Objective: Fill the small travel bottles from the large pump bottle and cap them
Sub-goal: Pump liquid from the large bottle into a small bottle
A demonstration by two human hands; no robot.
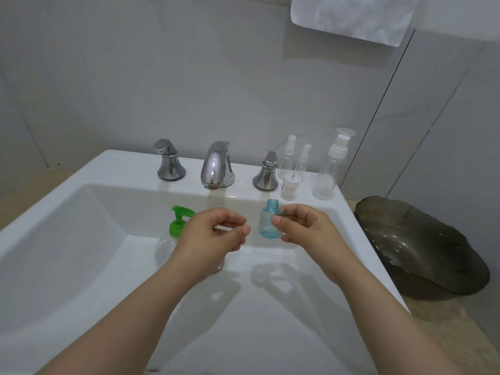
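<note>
White sink (67, 212) fills most of the view, its basin sloping down toward the person. On the back ledge, from left to right, stand a chrome handle (170, 161), a chrome spout (216, 166) and a second chrome handle (266, 171). Inside the basin, left of centre, stands the large pump bottle (169, 242), clear-bodied with a green pump head (180, 217); its lower right part is hidden behind the left hand (213, 236). That hand hovers just in front of the pump bottle with fingers curled loosely and thumb near the fingertips, gripping nothing that can be made out. Just to its right, apart from it, the right hand (303, 228) pinches a small blue travel bottle (269, 223) between thumb and fingers, holding it upright above the basin with its neck open and no cap on it. Behind the right hand, on the ledge's right end, stand clear travel bottles: two slim spray bottles (288, 158) side by side, a short white cap piece (290, 188) in front of them, and a taller clear pump bottle (328, 171) at the corner, with a clear cover behind its top. Right of the sink, on the beige counter (446, 328), lies a dark leaf-shaped glass dish (422, 247). A white towel (351, 17) hangs on the wall at upper right.
</note>
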